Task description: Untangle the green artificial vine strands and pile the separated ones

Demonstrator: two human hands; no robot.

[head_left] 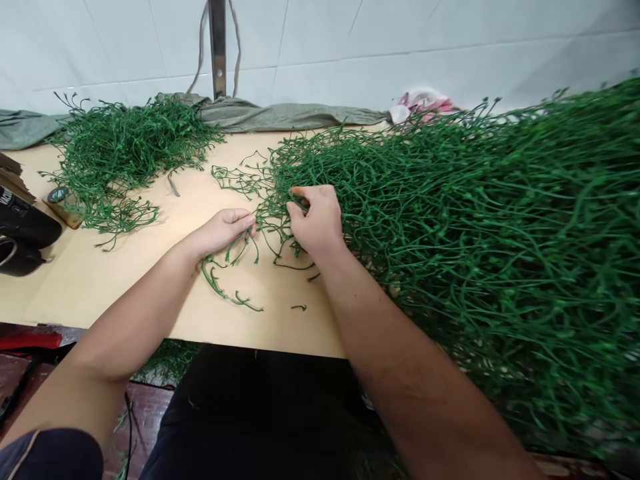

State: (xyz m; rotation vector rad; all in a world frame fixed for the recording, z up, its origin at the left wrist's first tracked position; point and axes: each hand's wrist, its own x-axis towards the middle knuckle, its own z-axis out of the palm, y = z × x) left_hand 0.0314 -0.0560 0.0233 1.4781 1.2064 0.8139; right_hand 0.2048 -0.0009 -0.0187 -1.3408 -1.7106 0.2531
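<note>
Two heaps of green plastic-looking stems lie on the tan tabletop (180,300): a small heap (130,143) at upper left, a large heap (475,200) filling the right side. At centre, the left hand (230,228) pinches thin stems (247,235); the right hand (317,220) curls at the large heap's edge, its grip unclear. White lettering on a black container (30,220), far left, reads "VAC", the rest unclear.

A tan table (185,293) bears a large stem pile (465,200), a smaller pile (130,143), loose stems (220,289) and containers (27,223).
</note>
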